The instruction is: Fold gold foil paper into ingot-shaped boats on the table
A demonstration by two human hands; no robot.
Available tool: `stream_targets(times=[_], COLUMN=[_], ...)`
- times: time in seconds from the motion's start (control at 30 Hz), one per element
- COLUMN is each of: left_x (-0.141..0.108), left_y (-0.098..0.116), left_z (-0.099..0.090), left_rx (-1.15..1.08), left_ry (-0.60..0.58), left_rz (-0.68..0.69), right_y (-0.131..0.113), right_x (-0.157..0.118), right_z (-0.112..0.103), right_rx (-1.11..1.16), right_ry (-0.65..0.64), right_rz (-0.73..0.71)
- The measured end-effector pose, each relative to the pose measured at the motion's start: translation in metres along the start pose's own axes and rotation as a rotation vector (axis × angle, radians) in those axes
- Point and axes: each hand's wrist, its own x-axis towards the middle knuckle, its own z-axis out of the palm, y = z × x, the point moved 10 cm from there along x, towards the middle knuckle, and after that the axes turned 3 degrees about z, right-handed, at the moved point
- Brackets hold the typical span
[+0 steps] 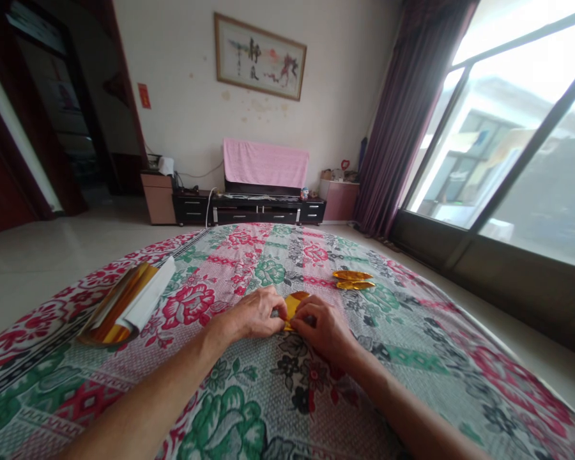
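Between my two hands, a small piece of gold paper (297,300) rests on the patterned tablecloth (230,421). My left hand (261,313) is closed, its fingertips pinching the paper's near left edge. From the other side, my right hand (323,322) grips the near right edge with thumb and bent fingers. The fingers cover much of the paper, so its exact folds are hidden. Beyond my right hand lie two folded gold paper boats (354,281), side by side and pointed at the ends.
A curled stack of gold and white paper sheets (124,310) lies on the left of the round table. Across the room, a pink cloth (266,163) drapes over a screen on a black low cabinet (259,209). A dark curtain (393,121) hangs beside the window at right.
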Motion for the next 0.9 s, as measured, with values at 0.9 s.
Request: stream_targets(times=[0.9], left_x=[0.000], left_y=[-0.004], left_z=[0.003], left_rx=[-0.023], left_ry=[0.006], left_rz=[0.006], right_y=[-0.012], right_x=[-0.012], right_z=[0.002], right_rx=[-0.096], right_ry=[-0.043], right_rz=[-0.136])
